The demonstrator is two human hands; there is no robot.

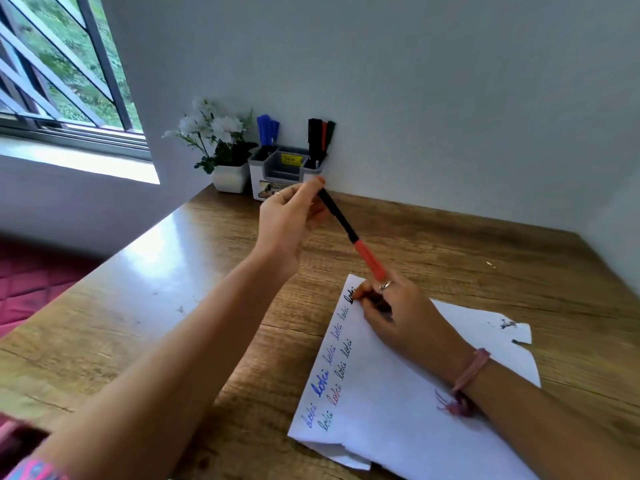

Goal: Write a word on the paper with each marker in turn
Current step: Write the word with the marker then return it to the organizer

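Observation:
A white paper (398,393) lies on the wooden desk (173,306) with the word "loki" written on it several times in blue, red, green and black. My left hand (287,223) pinches the black end of a marker (341,220), held in the air. The marker's red cap (370,259) slants down to my right hand (405,320). That hand rests on the paper's top edge, by a bold black "loki". Its fingers are curled round a dark object (379,304), mostly hidden, which may be another marker.
A white and grey organizer (277,174) stands against the wall, with blue markers (267,131) on its left and black, red and green ones (320,136) on its right. A white flower pot (230,176) stands beside it. A window (62,81) is at the left.

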